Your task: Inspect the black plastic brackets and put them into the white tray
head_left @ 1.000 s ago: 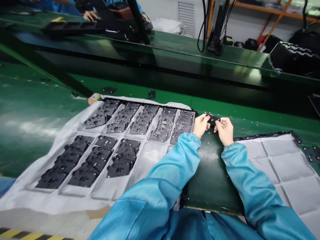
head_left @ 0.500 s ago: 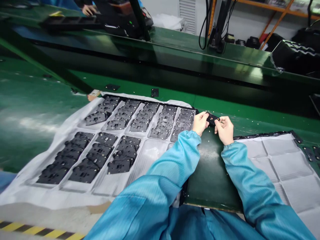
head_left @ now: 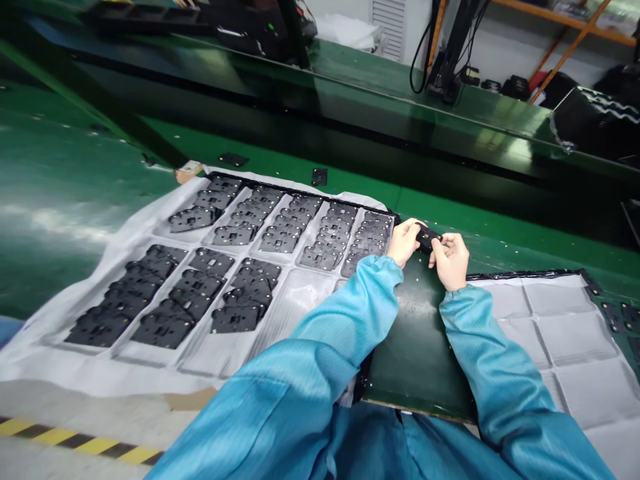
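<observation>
Between my two hands is a small flat black part (head_left: 427, 237), raised over the green table top. My left hand (head_left: 404, 243) pinches its left end, and my right hand (head_left: 451, 259) has thumb and fingers on its right end. Small coloured spots show on the part, too small to make out. Left of my hands lies a white compartment tray (head_left: 295, 293) holding overlapping rows of flat black plates (head_left: 240, 293). Right of my right forearm is another tray (head_left: 560, 300), lined with white, with no plates visible in its compartments.
Two loose black plates (head_left: 319, 176) lie behind the left tray, and several more at the far right edge (head_left: 631, 317). A green slanted post (head_left: 100, 100) stands at left. A long raised green ledge (head_left: 370, 80) with dark equipment crosses the back.
The camera view has tilted and shifted slightly, so the trays and background sit differently. Both hands still hold the black part, in nearly the same pose.
</observation>
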`<state>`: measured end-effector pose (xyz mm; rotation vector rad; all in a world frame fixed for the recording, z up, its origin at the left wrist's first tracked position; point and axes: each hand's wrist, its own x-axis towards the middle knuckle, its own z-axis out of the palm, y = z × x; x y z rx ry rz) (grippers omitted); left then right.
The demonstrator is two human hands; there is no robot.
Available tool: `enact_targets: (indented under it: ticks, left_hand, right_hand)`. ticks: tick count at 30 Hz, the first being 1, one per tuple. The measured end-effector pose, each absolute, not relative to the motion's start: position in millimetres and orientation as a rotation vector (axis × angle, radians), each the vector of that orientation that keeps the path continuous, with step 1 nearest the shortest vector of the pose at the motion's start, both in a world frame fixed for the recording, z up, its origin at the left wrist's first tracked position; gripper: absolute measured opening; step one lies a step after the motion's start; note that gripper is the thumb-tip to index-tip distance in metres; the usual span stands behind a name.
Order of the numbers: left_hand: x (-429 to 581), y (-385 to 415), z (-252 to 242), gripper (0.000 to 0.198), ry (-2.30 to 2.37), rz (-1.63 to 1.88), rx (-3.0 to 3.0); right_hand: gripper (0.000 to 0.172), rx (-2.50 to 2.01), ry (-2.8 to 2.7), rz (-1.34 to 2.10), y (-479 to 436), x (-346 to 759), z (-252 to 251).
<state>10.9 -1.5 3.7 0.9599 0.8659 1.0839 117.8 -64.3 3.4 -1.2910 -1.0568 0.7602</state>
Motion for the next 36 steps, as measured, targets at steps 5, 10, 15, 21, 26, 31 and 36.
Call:
enact_targets:
  ticks: [5, 10, 15, 21, 26, 31, 36]
  left_hand:
    - [12.1, -3.1, 2.5, 0.01, 0.78, 1.064, 0.903]
    - [12.6, -3.8, 7.7, 0.022, 0.789, 1.06, 0.898]
    - [11.0, -2.6, 6.4, 0.026, 0.816, 1.112, 0.965]
    - [11.3, -2.8, 2.1, 0.023, 0.839, 1.112, 0.955]
    - [11.1, -4.1, 4.5, 0.032, 0.853, 1.118, 0.941]
    - [9.9, -5.1, 6.0, 0.027, 0.834, 1.066, 0.946]
    - [10.5, -4.1, 6.0, 0.022, 0.855, 1.08, 0.933]
  right_hand:
    - [0.032, -1.301, -1.045, 0.748, -63.6, 119.2, 1.9]
    - [0.029, -1.328, -1.011, 0.71, -62.1, 121.8, 2.3]
    - [0.026, -1.322, -0.995, 0.707, -60.5, 124.3, 0.3]
    - [0.025, -1.311, -0.982, 0.74, -59.3, 128.0, -6.1]
    - [0.024, -1.309, -0.968, 0.745, -58.6, 129.6, -8.8]
    - [0.025, -1.308, -0.942, 0.74, -58.0, 130.2, -9.8]
    - [0.027, -1.317, -0.942, 0.758, -57.8, 130.3, -10.3]
